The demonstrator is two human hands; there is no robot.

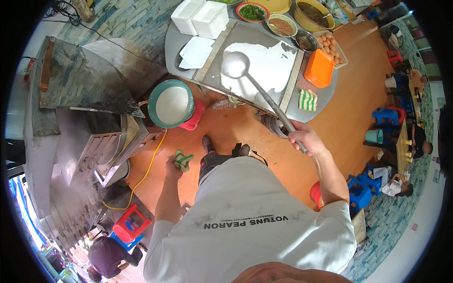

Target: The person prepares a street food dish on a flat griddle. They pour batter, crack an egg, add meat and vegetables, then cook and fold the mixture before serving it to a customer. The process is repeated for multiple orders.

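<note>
My right hand (pixel 306 137) grips the handle of a long metal ladle (pixel 236 65). The ladle's round bowl is over a flat surface coated with white liquid batter (pixel 263 65); I cannot tell whether it touches. Grey bare metal of the flat plate (pixel 244 33) shows around the batter, which has an uneven edge. Down at my left side, my left hand (pixel 174 167) is closed around a crumpled green-and-white striped cloth (pixel 182 161). A green basin of white liquid (pixel 151 106) stands left of the plate, on a red stool (pixel 194 118).
White foam boxes (pixel 208 17) and bowls of chopped greens (pixel 250 12) and minced filling (pixel 281 26) line the far side. Orange trays (pixel 319 69), a folded striped cloth (pixel 308 100) and eggs (pixel 331 46) sit right. A steel steamer cabinet (pixel 95 148) stands left. People sit at right.
</note>
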